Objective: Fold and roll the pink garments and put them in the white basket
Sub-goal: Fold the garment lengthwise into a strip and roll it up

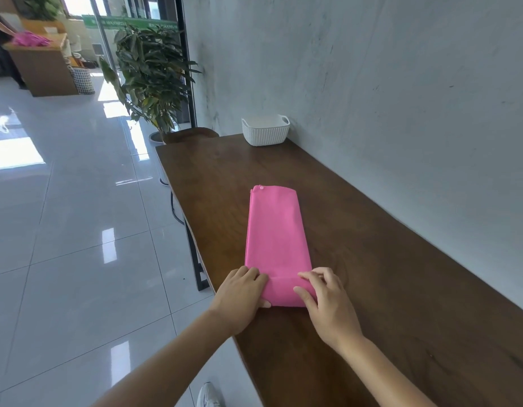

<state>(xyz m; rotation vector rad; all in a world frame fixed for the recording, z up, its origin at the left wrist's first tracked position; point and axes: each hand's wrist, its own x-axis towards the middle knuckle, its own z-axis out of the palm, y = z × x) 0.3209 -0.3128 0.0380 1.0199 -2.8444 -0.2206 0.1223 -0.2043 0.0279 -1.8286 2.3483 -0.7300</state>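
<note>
i am working on the rolling step, as i judge it: the pink garment (276, 230) is lying on the tabletop (386, 274), already folded into a long narrow strip running away from me, and its near end is turned over into a first short roll. my left hand (241, 292) is gripping the left end of that roll, fingers (253, 273) curling over the top and thumb tucking in at the near edge. my right hand (325, 298) is pinching the right end, fingers lying over the fold and thumb pressing against its front. both hands are grasping cloth; neither is released. the white basket (265, 131) is sitting at the far end of the tabletop, just beside the wall (401, 98) and well apart from the garment. nothing pink is showing in it, though i cannot see its bottom. so i am reckoning this piece is early in its roll, with nearly the whole strip lying flat ahead. the next move is calling for both hands to be turning the roll forward at the same pace, pressing it snug so it is not loosening or running crooked towards one edge, right up to the far end. after that i am expecting a long reach across to the basket.
</note>
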